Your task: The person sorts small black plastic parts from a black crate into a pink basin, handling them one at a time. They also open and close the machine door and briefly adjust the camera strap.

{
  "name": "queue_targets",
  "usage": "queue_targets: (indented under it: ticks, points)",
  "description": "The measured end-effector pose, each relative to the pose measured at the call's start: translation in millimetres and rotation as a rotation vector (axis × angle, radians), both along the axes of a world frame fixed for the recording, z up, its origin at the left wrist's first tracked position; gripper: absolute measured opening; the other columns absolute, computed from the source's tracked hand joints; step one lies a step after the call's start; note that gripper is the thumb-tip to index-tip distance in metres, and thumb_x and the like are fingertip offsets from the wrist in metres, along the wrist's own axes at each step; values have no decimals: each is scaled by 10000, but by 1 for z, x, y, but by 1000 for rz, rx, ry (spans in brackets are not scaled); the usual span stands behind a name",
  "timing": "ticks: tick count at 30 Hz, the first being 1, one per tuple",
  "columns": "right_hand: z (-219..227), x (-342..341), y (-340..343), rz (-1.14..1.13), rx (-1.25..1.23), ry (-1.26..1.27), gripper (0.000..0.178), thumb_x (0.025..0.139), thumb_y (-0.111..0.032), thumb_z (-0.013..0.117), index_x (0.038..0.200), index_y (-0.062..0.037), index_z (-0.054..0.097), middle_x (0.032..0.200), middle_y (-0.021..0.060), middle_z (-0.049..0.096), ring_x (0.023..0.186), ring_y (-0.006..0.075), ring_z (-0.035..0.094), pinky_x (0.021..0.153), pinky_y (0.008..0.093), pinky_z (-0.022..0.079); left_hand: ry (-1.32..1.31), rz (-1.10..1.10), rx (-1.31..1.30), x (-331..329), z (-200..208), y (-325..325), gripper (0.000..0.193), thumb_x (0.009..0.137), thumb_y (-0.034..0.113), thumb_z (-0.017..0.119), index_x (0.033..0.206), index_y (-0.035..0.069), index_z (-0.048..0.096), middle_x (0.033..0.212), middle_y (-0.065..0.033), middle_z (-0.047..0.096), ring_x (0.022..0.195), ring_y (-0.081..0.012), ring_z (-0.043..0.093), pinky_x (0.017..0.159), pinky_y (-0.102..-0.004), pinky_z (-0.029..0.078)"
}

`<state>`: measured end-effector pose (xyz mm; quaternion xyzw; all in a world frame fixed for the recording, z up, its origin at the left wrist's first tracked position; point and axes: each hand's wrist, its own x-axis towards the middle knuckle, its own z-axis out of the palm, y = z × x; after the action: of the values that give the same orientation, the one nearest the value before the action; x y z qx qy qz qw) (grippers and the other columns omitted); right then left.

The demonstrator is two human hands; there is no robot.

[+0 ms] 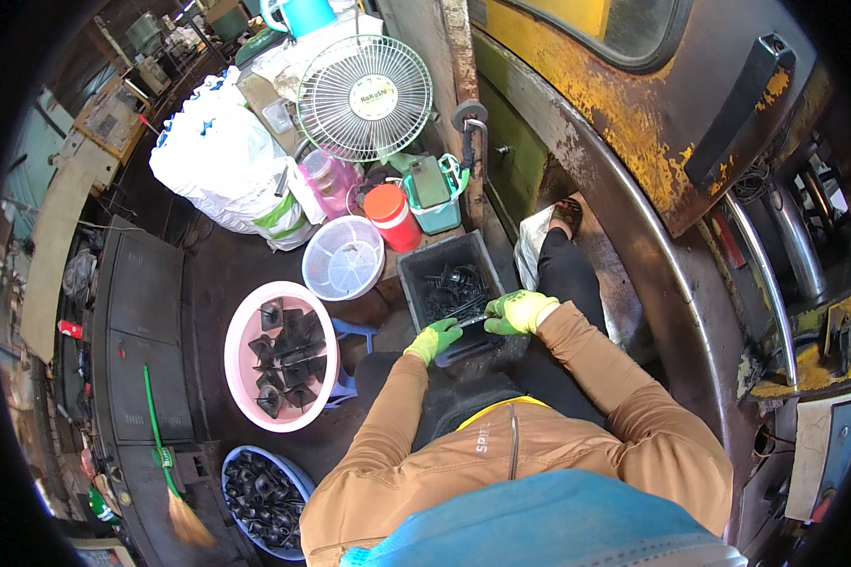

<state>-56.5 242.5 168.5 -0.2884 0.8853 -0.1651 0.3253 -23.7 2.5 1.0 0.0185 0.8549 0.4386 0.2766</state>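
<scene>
A dark grey rectangular bin (408, 295) stands in front of me, with small black parts (454, 283) heaped in it. Over its near edge, my left hand (433, 341), in a yellow-green glove, has its fingers closed and pointing inward. My right hand (521, 313), gloved alike, is closed at the near right corner of the bin, its fingertips toward the left hand. Something dark and thin seems to lie between the hands; what each holds is too small to make out.
To the left, a pink basin (234, 383) holds black pieces; a blue-rimmed tub (304, 480) holds many more. A white plastic basket (343, 257), red container (392, 217) and fan (364, 99) stand ahead. A worn yellow machine (624, 123) fills the right. A broom (165, 463) leans left.
</scene>
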Motion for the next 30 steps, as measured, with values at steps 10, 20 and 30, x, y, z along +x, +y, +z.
queue_targets:
  ticks: [10, 20, 30]
  points:
    - [-14, 0, 5, -8, -73, 64, 440, 832, -407, 533, 1118, -78, 593, 1019, 172, 634, 975, 345, 593, 848, 420, 445, 31, -87, -72, -1, -2, -1, 640, 812, 412, 604, 1327, 65, 447, 1322, -181, 479, 1227, -288, 455, 1016, -347, 348]
    - [-20, -1, 6, -14, -73, 63, 439, 833, -406, 536, 1120, -79, 592, 1031, 172, 631, 981, 340, 591, 856, 415, 446, 53, -79, -33, -1, 0, 1, 632, 802, 380, 611, 1303, 27, 459, 1289, -186, 508, 1206, -289, 477, 1005, -329, 361]
    - [-23, -2, 7, -6, -95, 100, 429, 828, -399, 539, 1081, -59, 602, 1014, 184, 629, 961, 353, 594, 835, 424, 451, 30, -80, -30, -2, -6, -2, 637, 813, 404, 604, 1314, 41, 452, 1300, -191, 496, 1218, -290, 465, 1012, -330, 350]
